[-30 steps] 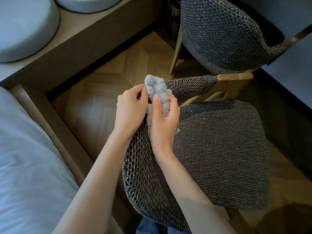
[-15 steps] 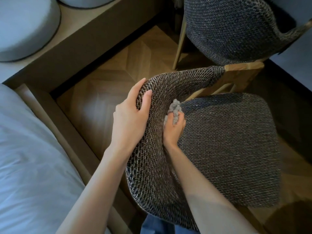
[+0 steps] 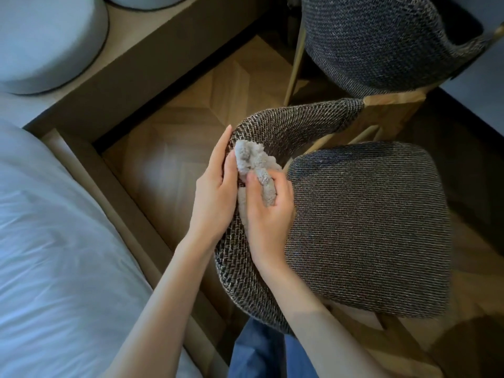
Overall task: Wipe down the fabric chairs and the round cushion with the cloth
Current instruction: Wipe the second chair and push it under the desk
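A dark woven fabric chair (image 3: 365,222) stands below me, its curved backrest toward me. My right hand (image 3: 268,214) grips a crumpled grey fluffy cloth (image 3: 255,165) against the inner face of the backrest, near its top rim. Just to its left, my left hand (image 3: 215,197) lies along the outside of the backrest rim with fingers straight, thumb beside the cloth. A second woven fabric chair (image 3: 381,42) stands behind the first at the top right. A pale round cushion (image 3: 46,42) with dark piping lies on a ledge at the top left.
A bed with white bedding (image 3: 49,255) and a wooden frame (image 3: 128,214) runs along the left. Herringbone wood floor (image 3: 188,137) lies between bed and chair. Another round cushion (image 3: 141,0) peeks in at the top. My jeans (image 3: 261,353) show below the chair.
My right hand has come up with the cloth from the foot of the backrest to its top rim. My left hand has shifted from gripping over the rim to lying straight along it.
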{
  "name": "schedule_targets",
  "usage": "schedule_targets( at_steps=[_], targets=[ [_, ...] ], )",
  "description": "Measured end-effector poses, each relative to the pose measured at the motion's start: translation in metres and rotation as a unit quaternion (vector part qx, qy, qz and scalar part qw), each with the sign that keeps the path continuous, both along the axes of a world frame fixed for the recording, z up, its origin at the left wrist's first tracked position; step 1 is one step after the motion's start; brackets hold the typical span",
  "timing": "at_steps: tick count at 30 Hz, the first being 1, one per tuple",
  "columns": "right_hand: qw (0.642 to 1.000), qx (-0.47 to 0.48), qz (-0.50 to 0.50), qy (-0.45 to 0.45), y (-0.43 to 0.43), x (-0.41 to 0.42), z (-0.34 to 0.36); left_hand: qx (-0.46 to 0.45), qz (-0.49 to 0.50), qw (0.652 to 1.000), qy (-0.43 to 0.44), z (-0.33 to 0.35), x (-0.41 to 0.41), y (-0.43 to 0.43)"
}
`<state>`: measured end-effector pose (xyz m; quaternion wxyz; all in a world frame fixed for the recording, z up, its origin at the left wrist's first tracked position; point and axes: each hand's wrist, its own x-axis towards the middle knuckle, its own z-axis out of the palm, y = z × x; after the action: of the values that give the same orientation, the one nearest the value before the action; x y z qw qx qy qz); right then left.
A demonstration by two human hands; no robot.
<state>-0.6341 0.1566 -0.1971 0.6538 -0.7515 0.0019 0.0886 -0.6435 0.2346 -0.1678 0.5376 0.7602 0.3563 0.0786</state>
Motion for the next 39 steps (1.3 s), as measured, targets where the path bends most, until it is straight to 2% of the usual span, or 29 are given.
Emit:
schedule_targets(
  at_steps=[5, 8, 12, 15, 16, 20, 24, 26, 29, 33, 35, 39],
  targets=[
    [0.999, -0.025, -0.046, 0.013, 0.004, 0.006, -0.032, 0.02, 0.002, 1.0, -0.016, -0.005, -0.017, -0.012],
    [0.99, -0.064, -0.064, 0.109, -0.003, 0.017, -0.075, 0.066, -0.012, 0.998, -0.009, -0.007, -0.017, -0.013],
    [0.972, -0.103, -0.041, 0.206, -0.012, 0.026, -0.128, 0.101, -0.012, 0.995, -0.011, -0.012, -0.017, -0.012],
    [0.946, -0.109, -0.04, 0.303, -0.021, 0.028, -0.143, 0.104, -0.003, 0.994, -0.019, -0.013, -0.018, -0.012],
    [0.944, -0.106, -0.047, 0.309, -0.022, 0.027, -0.141, 0.108, 0.004, 0.994, -0.023, -0.013, -0.018, -0.013],
    [0.971, -0.105, -0.018, 0.213, -0.024, 0.004, -0.086, 0.123, 0.024, 0.992, -0.024, -0.009, -0.018, -0.014],
    [0.986, 0.016, 0.031, 0.163, -0.032, -0.024, -0.022, 0.09, 0.024, 0.995, -0.02, -0.007, -0.02, -0.016],
    [0.989, 0.039, 0.059, 0.13, -0.034, -0.032, -0.002, 0.055, 0.016, 0.998, -0.027, -0.007, -0.025, -0.019],
    [0.996, -0.006, 0.061, 0.07, -0.031, -0.041, 0.008, -0.021, 0.032, 0.997, -0.064, -0.004, -0.04, -0.028],
    [0.996, -0.092, -0.011, -0.01, -0.022, -0.049, 0.002, -0.062, 0.074, 0.993, -0.074, -0.01, -0.057, -0.042],
    [0.994, -0.106, -0.021, 0.008, -0.021, -0.047, -0.006, -0.054, 0.092, 0.991, -0.082, -0.01, -0.058, -0.045],
    [0.987, -0.093, -0.002, 0.133, -0.032, -0.032, -0.038, -0.013, 0.118, 0.989, -0.09, -0.012, -0.06, -0.051]
  ],
)
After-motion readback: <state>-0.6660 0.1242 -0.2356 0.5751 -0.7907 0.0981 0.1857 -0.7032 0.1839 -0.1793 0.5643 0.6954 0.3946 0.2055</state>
